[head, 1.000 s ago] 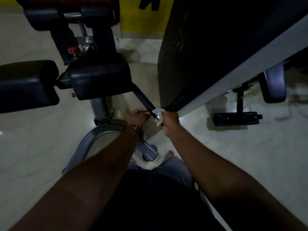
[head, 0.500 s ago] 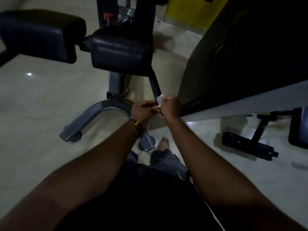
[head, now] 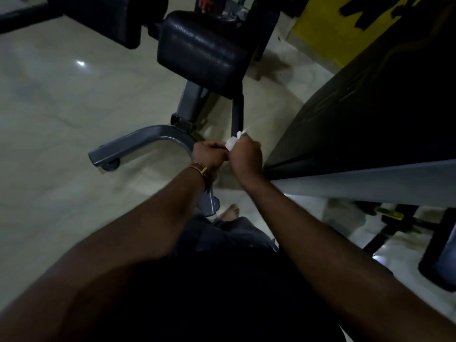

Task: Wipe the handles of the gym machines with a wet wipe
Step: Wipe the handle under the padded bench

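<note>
Head view: a dark handle bar (head: 237,114) is seen running down from beneath a black padded cushion (head: 201,49) toward the two hands, which are held close together, knuckles nearly touching. The right hand (head: 246,154) is clenched around a crumpled white wet wipe (head: 233,141), which is pressed against the lower end of the bar; only a small bunch of the wipe is left showing above the fist. The left hand (head: 209,154) is curled just beside it, apparently around the bar's end, though what it grasps cannot be told for certain. A bracelet (head: 202,170) is worn on the left wrist. The machine's curved grey base (head: 145,141) is seen on the pale floor (head: 61,107), and a dark slanted panel (head: 357,114) is seen to the right.
</note>
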{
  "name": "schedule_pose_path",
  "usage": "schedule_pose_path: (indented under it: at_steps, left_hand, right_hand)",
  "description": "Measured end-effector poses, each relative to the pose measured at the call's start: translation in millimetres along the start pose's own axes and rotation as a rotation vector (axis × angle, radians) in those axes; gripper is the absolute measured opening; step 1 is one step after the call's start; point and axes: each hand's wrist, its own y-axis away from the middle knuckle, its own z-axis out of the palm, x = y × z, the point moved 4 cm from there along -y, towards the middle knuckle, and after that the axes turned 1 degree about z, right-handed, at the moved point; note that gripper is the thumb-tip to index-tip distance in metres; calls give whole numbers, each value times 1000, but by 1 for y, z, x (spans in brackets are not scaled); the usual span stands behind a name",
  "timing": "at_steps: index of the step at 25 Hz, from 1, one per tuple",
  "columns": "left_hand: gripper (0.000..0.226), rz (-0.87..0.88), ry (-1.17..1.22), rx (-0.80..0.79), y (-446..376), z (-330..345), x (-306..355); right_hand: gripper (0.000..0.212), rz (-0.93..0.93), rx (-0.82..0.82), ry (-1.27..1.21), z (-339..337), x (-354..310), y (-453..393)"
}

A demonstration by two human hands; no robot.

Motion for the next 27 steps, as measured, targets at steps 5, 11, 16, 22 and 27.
schedule_pose_path:
  at_steps: [5, 11, 16, 22, 27]
  left_hand:
    - [36, -14, -42, -108, 1, -6, 10]
    - [32, 9, -81, -120, 2, -9, 9]
    - [30, -10, -114, -131, -1, -9, 13]
    - [24, -55, 32, -104, 2, -5, -4]
    - [14, -70, 32, -71, -3, -3, -4]
  right_hand:
    - [38, -343, 16, 505, 4, -31, -5]
    - [35, -350, -40, 307, 2, -11, 13]
    - [32, -283, 47, 239, 4, -19, -21]
    - [17, 137, 59, -485, 0, 19, -17]
    - [28, 723, -466, -1465, 38, 27, -33]
